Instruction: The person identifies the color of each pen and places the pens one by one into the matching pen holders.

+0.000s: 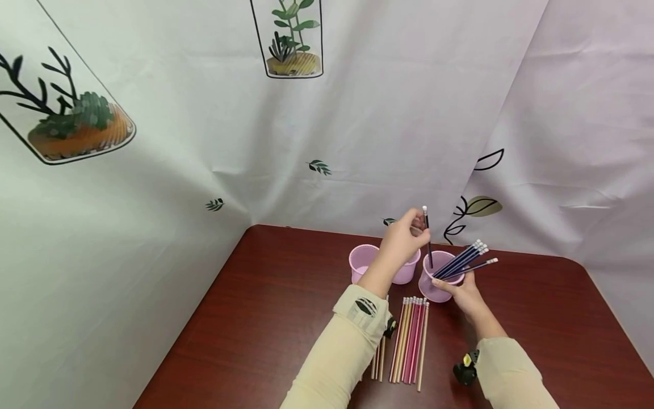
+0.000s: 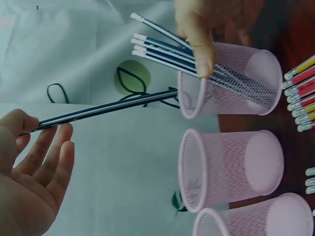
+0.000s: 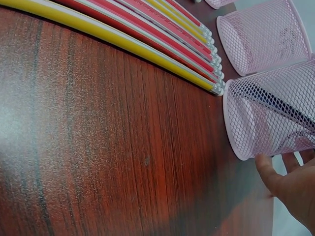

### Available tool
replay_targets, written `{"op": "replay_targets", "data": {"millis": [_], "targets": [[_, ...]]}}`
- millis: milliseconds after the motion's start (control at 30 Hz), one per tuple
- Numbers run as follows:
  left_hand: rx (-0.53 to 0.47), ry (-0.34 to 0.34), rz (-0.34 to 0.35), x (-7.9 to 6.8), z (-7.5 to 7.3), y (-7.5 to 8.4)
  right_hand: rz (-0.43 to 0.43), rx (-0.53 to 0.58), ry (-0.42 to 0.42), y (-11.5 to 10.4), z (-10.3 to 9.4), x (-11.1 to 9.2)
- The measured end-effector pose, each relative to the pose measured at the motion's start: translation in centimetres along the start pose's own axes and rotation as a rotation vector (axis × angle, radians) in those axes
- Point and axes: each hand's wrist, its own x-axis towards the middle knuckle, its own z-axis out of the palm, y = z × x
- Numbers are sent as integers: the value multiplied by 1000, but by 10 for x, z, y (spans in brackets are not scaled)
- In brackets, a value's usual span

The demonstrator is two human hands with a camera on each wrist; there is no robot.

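Observation:
My left hand (image 1: pixel 401 241) pinches a dark striped pencil (image 1: pixel 428 238) near its white eraser end. The pencil's lower end is at the mouth of the rightmost pink mesh pencil cup (image 1: pixel 431 293); in the left wrist view the pencil (image 2: pixel 108 109) slants in past the rim. Several dark blue pencils (image 1: pixel 457 262) lean in that cup, eraser ends up. My right hand (image 1: pixel 466 294) holds the cup at its right side, thumb over the rim by the pencils. In the right wrist view, the fingers (image 3: pixel 268 172) are against the cup's mesh (image 3: pixel 266 118).
Two more pink mesh cups, a middle one (image 1: pixel 407 274) and a left one (image 1: pixel 361 257), stand beside it. Several yellow and red pencils (image 1: pixel 409 341) lie in a row on the brown table (image 1: pixel 276 301). More gold pencils (image 1: pixel 382 363) are partly hidden by my left sleeve. Printed cloth (image 1: pixel 368 142) hangs behind.

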Motion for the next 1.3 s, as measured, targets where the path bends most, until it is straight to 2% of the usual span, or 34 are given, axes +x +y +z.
{"op": "replay_targets", "data": {"millis": [200,333,400,500,633,767,933,1100,1200,1300], "targets": [[-2,-25,-49,-5,18,-16,-29,21,3,37,-6,23],[56,-64,-87,-13,33,-28,-26,-11,-3,17,-4,9],[117,-86,-105,-17,38,-30,-21,-22,6,7,-1,3],[235,-119,-88,-22,46,-30,-11,-3,0,-2,0,-2],[346,-165,-53,-27,54,-31,6,0,-8,-6,1,-4],[374,-178,-59,-28,59,-33,-8,-42,-13,-3,0,-3],[314,-138,-66,-28,56,-38,-8,-22,-18,-3,0,-3],[196,-104,-71,-27,43,-46,22,-11,0,-7,2,-5],[192,-14,-52,-27,30,-57,46,-28,-1,-10,3,-7],[229,127,-67,-29,15,-74,58,-38,-12,-11,1,-7]]}}
